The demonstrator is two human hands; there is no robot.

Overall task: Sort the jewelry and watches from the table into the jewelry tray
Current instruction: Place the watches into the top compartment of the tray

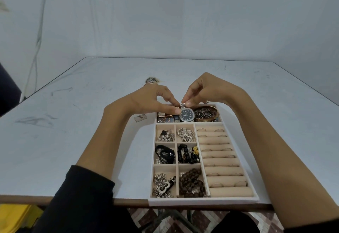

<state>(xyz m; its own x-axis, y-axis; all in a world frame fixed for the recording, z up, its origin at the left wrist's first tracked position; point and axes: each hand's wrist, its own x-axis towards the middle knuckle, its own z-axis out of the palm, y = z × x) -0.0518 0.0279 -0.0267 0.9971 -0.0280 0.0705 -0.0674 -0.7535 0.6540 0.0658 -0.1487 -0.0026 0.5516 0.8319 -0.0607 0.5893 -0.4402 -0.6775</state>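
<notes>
Head view: both hands meet over the far compartment of the tray [201,202]. The right hand [203,89] pinches the steel band of a dark-faced watch [186,115] between thumb and forefinger. The left hand [152,100] grips the same watch at its left edge, fingers curled. The watch stands tilted in that far compartment, between smaller watches [167,119] on its left and a gold bangle [207,114] on its right. Rings sit on the rolls [220,159] along the tray's right side.

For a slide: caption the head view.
Left hand and right hand hold a dark-dialled steel watch in the far compartment of a beige jewelry tray.
</notes>
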